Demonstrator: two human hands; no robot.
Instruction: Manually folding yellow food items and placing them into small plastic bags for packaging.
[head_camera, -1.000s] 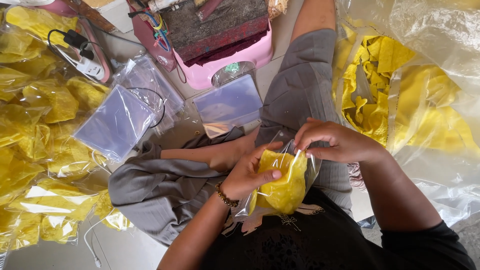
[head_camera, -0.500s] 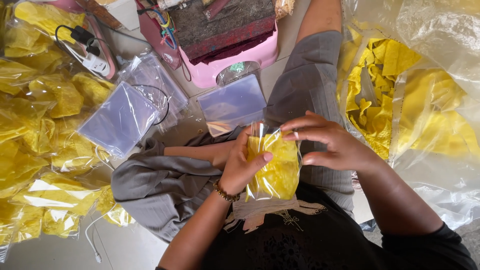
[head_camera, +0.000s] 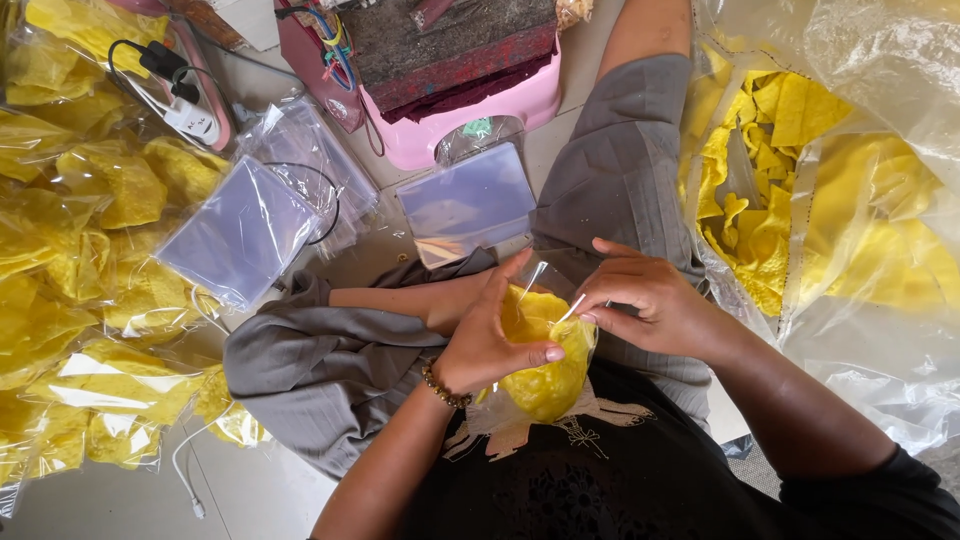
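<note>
1. Small clear bag of yellow crisps (head_camera: 545, 365) sits in front of the person's chest, over the lap, held between both hands. No desk here; the person sits on the floor (head_camera: 250, 495).
2. Bag's long axis runs roughly vertical in view: open mouth up and away from the body, filled bulge down toward the black shirt.
3. Left hand (head_camera: 490, 335) is closed around the bag's left side, thumb across the front of the crisps, fingers behind. Beaded bracelet (head_camera: 445, 388) on that wrist.
4. Right hand (head_camera: 650, 300) is at the bag's upper right edge, fingertips pinched narrow on the clear film near the mouth. Both hands touch the bag; the left carries the bulk.
5. Both forearms come in from below, elbows out, wrists bent inward.
6. Outward: grey trousers (head_camera: 610, 180) under the hands, a stack of empty clear bags (head_camera: 465, 200) just ahead, filled bags piled at far left (head_camera: 80, 250), large open sack of loose yellow crisps (head_camera: 770, 200) at right, pink stool (head_camera: 470, 110) at top.
</note>
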